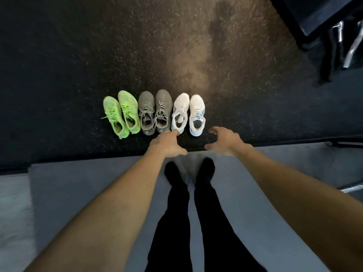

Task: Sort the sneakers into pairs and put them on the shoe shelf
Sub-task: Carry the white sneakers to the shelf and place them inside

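Lengthwise, sneakers (155,112) lie toes pointing away.

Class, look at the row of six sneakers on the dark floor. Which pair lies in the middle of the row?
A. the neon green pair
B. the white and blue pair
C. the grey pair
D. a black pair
C: the grey pair lies between the neon green pair and the white and blue pair.

The neon-green knit cloth sneakers (121,113) look matt and mesh-textured, as do the grey woven sneakers (154,112). The white sneakers with blue trim (188,114) appear smoother. The dark speckled rubber floor (78,55) is grainy; the pale grey mat (98,173) looks smooth.
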Demonstrator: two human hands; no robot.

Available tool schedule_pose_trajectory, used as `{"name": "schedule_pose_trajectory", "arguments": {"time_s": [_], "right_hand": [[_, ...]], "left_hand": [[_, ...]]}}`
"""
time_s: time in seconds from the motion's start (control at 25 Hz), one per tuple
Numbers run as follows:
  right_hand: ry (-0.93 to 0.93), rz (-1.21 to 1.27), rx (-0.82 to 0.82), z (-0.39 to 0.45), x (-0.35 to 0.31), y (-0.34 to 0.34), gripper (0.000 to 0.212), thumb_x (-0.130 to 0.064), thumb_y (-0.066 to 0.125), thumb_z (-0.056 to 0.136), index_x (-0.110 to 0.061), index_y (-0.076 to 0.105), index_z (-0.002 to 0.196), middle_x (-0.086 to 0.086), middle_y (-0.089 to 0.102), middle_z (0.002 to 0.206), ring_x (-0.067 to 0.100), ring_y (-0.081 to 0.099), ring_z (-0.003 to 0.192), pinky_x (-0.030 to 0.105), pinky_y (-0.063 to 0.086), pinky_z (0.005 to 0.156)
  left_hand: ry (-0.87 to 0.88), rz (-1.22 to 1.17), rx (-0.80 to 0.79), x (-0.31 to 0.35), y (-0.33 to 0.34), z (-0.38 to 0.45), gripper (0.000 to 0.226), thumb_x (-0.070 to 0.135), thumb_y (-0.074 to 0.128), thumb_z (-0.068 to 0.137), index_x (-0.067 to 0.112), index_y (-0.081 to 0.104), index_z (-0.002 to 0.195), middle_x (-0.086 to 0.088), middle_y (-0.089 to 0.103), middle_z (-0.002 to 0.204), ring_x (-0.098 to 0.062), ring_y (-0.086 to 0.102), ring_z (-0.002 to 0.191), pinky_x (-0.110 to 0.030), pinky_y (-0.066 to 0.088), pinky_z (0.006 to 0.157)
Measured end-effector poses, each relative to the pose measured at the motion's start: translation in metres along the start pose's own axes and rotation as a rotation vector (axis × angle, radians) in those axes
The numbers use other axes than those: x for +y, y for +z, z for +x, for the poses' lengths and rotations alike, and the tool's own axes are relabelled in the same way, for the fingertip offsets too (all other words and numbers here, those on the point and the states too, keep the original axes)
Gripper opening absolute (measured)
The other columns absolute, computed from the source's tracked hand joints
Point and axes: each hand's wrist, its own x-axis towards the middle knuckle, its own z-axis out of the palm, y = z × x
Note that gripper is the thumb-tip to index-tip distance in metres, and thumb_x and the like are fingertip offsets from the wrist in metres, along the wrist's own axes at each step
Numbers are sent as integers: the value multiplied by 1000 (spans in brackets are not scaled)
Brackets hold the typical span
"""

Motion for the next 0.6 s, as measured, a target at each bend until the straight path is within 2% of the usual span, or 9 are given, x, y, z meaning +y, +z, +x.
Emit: {"name": "schedule_pose_trajectory", "arguments": {"time_s": [0.2,0.36,0.52,0.6], "right_hand": [[-40,-177,-14,156,27,54,70,-43,66,82,-20,38,142,6,50,138,26,48,127,46,28,108],[-40,-205,-6,257,47,107,69,-40,66,83,-17,37,141,5,51,136,26,49,125,45,29,107],[-36,-159,9,340,65,164,65,-31,66,84,-13,36,139,6,47,137,27,46,126,46,36,104],[-23,-131,17,371,74,188,65,-25,67,84,-11,36,139,8,44,138,27,45,127,47,42,102]], "left_hand": [[-7,130,43,-27,47,156,79,43,72,78,18,36,144,-4,43,144,-26,42,131,-43,41,102],[52,218,105,-53,92,258,73,39,71,81,15,39,143,-5,44,142,-25,40,132,-41,38,105],[135,404,118,-74,143,345,67,39,68,83,14,44,139,-3,46,141,-22,34,135,-43,29,105],[151,502,122,-82,164,377,56,39,67,83,16,50,130,-1,51,133,-20,36,132,-45,27,102]]}}
